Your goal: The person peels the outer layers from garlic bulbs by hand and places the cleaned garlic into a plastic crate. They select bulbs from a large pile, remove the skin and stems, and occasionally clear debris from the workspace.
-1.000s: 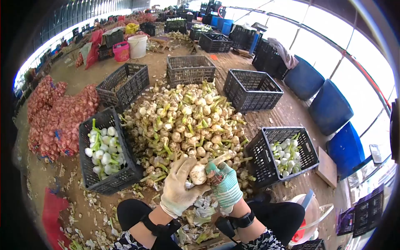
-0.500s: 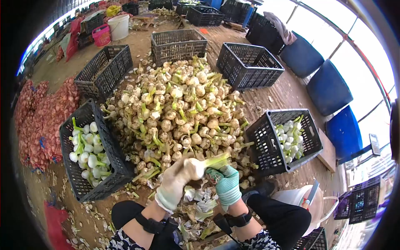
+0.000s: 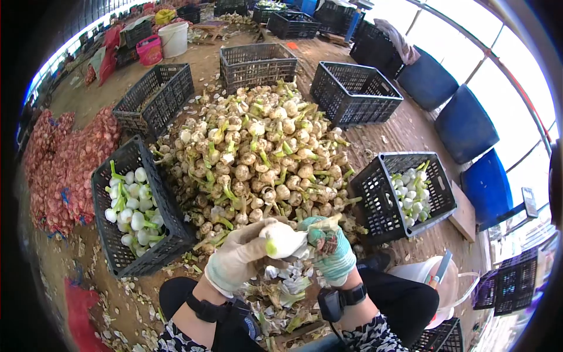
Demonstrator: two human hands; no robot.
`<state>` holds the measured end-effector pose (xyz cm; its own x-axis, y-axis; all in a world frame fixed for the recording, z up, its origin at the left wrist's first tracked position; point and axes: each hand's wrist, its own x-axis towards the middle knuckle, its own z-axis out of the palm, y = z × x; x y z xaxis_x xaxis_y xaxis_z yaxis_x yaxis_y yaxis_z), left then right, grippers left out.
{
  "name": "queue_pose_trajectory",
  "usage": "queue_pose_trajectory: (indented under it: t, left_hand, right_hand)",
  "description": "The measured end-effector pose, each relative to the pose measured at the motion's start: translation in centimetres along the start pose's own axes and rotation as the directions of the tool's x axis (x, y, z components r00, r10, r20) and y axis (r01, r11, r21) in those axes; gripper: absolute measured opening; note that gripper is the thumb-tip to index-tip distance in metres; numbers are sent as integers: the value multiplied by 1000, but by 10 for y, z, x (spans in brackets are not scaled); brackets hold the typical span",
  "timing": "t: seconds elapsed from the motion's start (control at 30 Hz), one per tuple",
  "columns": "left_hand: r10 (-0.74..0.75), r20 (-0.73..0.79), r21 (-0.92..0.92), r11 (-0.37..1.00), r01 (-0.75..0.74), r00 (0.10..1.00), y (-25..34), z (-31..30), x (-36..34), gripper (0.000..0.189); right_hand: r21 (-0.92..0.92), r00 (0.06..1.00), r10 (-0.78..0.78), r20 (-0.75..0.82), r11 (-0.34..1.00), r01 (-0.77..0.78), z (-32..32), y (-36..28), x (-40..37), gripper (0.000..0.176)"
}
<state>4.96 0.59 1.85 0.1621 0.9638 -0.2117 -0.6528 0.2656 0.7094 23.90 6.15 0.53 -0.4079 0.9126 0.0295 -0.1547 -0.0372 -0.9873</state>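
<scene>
- Garlic bulb (image 3: 282,239), white and peeled, is up over the near edge of the big garlic pile (image 3: 258,146).
- Your left hand (image 3: 234,261) is curled around it from one side.
- Your right hand (image 3: 331,249) is closed on its other side.
- Peels (image 3: 281,287) lie under your hands.

Light: bright diffuse daylight, entering through the glazing (image 3: 516,76) on the right.
Glare: glazing blown out to white; peeled garlic in the left crate (image 3: 167,217) close to clipping.
Shadows: soft and weak, darkest inside the crates and at the foot of the pile (image 3: 258,158).
Focus: left hand (image 3: 234,258), right hand (image 3: 333,251), bulb (image 3: 281,239) and pile all crisp.
Distortion: strong fisheye; floor and crates bend toward the rim.
Edges: black vignette all round, widest on the left; detail smears near it.
</scene>
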Motion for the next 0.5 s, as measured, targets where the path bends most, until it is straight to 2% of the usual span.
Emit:
queue_pose_trajectory:
  t: [0.03,0.07,0.1,0.13,0.2,0.27,0.3,0.33,0.37,0.4,0.43,0.47,0.5]
  left_hand:
    - [21,-18,58,998,-20,1000,2,0,2,70]
    - [36,-41,112,993,-31,999,2,1,3,72]
    - [214,-85,280,942,-183,973,0,9,5,76]
    - [212,-83,282,942,-181,974,-3,9,5,76]
    - [284,8,537,808,-243,959,-11,2,6,80]
    - [276,55,540,800,-261,960,-13,-6,5,81]
    - [192,12,420,890,-179,981,-11,-2,2,81]
    - [110,-17,289,952,-100,994,-9,1,2,82]
    - [65,-22,290,955,-56,998,-9,0,3,80]
    - [57,-25,289,956,-47,998,-10,1,6,80]
    - [19,-10,332,943,-14,1000,-12,2,7,77]
    - [-7,10,376,926,3,1000,-12,4,9,74]
    - [2,13,490,871,-8,1000,-11,7,12,68]
  right_hand:
    - [0,1000,-3,-1,1000,3,-2,0,-1,20]
    - [59,997,80,4,995,-80,-3,1,-4,20]
    - [119,987,162,13,980,-162,0,-1,-5,20]
    - [-139,997,-62,47,988,67,5,2,-2,24]
    - [-60,1000,-14,10,998,15,14,-7,-9,26]
    - [15,989,38,-146,999,-36,-29,32,12,14]
    - [-256,957,58,-283,957,-134,-55,55,26,17]
    - [-497,983,179,-31,851,-170,-113,111,36,21]
    - [-738,969,222,112,671,-69,-95,86,30,28]
    - [-894,923,312,223,443,67,-66,52,16,36]
    - [-801,930,314,190,597,-38,-54,36,12,63]
    - [-277,901,424,93,880,-386,-44,20,15,63]
    - [-222,935,317,161,934,-279,-42,10,19,55]
